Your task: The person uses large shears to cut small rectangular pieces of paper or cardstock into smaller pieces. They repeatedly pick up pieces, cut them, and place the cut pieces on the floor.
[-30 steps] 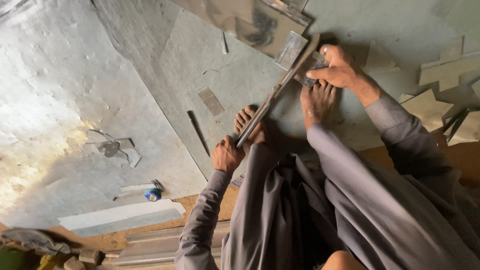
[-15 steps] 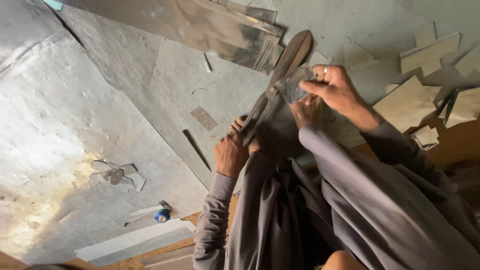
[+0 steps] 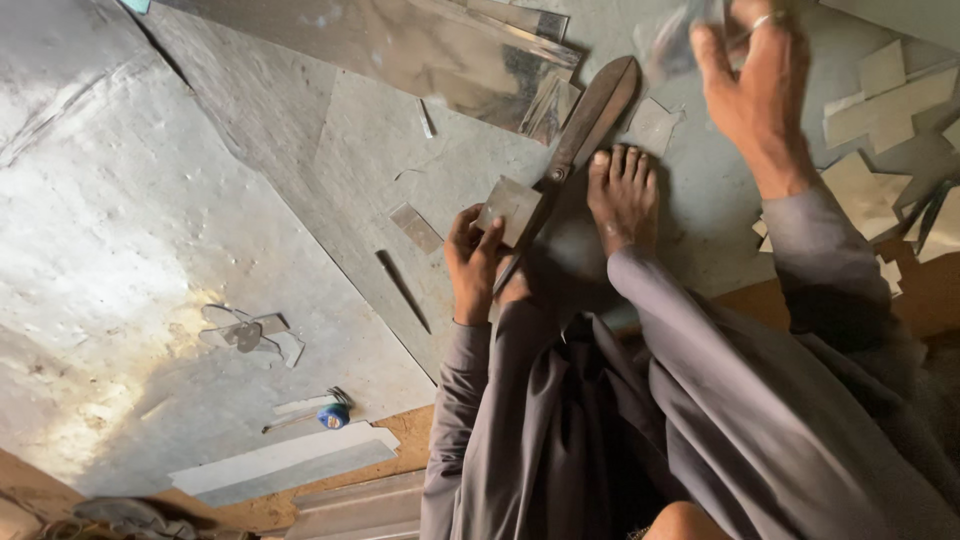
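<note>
I see open sheet metal (image 3: 150, 200) to the left, broken only by a small cut-out scrap (image 3: 248, 332). Ahead, the shears (image 3: 570, 160), my foot (image 3: 622, 195) and stacked metal pieces (image 3: 880, 100) crowd the way.

Sheet-metal workshop, metal sheets (image 3: 120, 200), tin snips (image 3: 585, 125), offcuts (image 3: 880, 100)

Seated person cutting sheet metal on the floor with large shears

The left hand (image 3: 472, 262) pinches a small square metal piece (image 3: 510, 207) beside the long shears (image 3: 572, 160), whose blades point up toward a shiny folded sheet (image 3: 440, 55). A bare foot (image 3: 622, 195) rests just right of the shears. The right hand (image 3: 752, 85), raised and wearing a ring, holds a blurred metal scrap (image 3: 675, 40). Pale cut-offs (image 3: 885, 110) lie at right; a small blue object (image 3: 333, 415) lies on the large grey sheet (image 3: 130, 230).
</note>
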